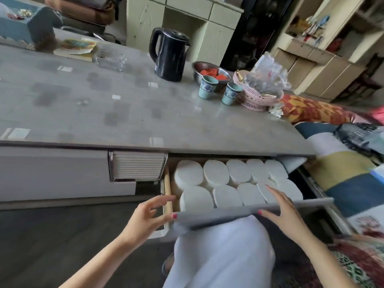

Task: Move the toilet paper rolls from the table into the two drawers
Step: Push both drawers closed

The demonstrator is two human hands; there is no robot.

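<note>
Under the grey table [124, 113] a drawer [218, 217] stands pulled out on the right side. Several white toilet paper rolls [226, 196] fill it, standing on end in two rows. My left hand [147, 215] is at the drawer's front left corner, fingers spread, thumb touching the front panel. My right hand [284, 210] lies over the front panel further right, fingers flat above a roll and thumb under the edge. Neither hand holds a roll. No rolls show on the tabletop. To the left, a second drawer front [62, 173] is closed.
On the table stand a black kettle [169, 54], a steel bowl [212, 73], two small cups [207, 87], a pink basket [257, 98] and a glass dish [110, 59]. A patterned bedspread [342, 163] lies to the right. My white garment [224, 252] hangs below the drawer.
</note>
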